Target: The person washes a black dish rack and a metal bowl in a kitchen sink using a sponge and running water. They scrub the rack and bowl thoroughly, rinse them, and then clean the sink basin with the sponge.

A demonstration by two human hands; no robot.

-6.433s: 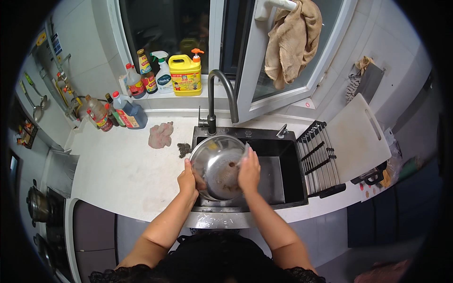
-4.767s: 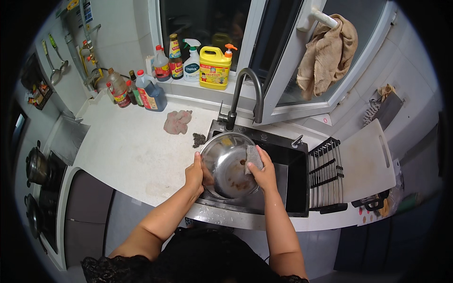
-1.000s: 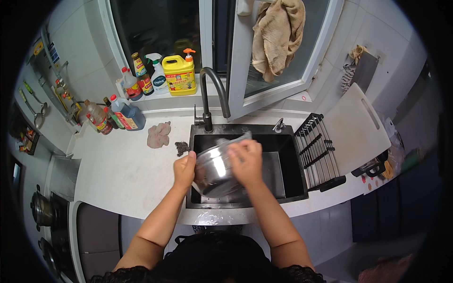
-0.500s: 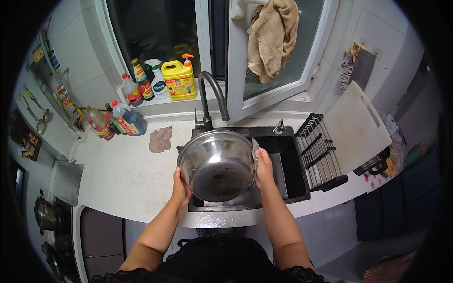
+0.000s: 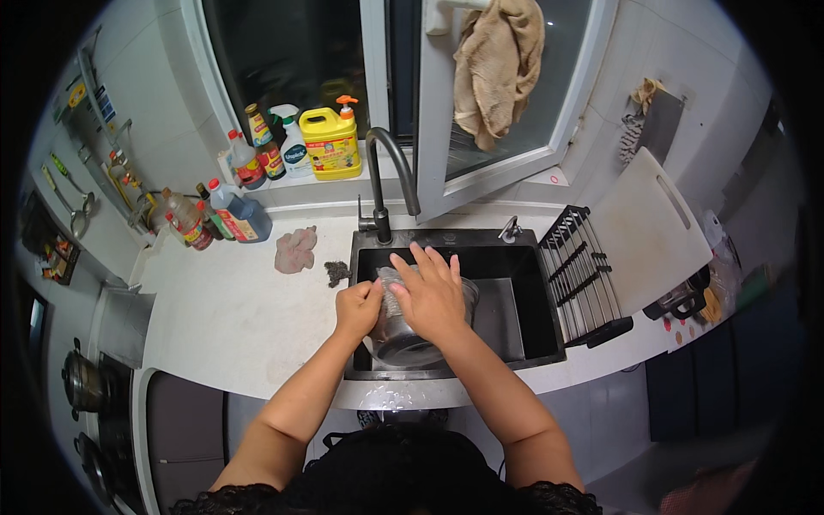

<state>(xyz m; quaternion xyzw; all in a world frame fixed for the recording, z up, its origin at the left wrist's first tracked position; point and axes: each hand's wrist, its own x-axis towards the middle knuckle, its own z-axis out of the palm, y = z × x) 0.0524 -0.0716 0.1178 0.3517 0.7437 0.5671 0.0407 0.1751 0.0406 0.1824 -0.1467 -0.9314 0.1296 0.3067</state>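
A stainless steel basin (image 5: 400, 336) is tipped inside the black sink (image 5: 543, 322), in the sink's left part. My left hand (image 5: 357, 307) is closed at the basin's left edge, thumb on top. My right hand (image 5: 429, 296) lies across the basin with its fingers stretched out and spread. A crumpled greyish cloth (image 5: 390, 281) shows between the two hands, partly under the right fingers. The right hand hides much of the basin. The dark faucet (image 5: 396, 163) arches over the back of the sink.
Left of the sink lie a dark scouring pad (image 5: 337, 274) and a pinkish rag (image 5: 295, 250). Bottles, including a yellow jug (image 5: 330, 144), stand on the sill. A dish rack (image 5: 586, 275) and a white cutting board (image 5: 648, 236) are at the right. A towel (image 5: 498, 73) hangs above.
The basin has gone from being held up in both hands to lower, tipped in the sink. My right hand has moved left across it. The scouring pad has come into view.
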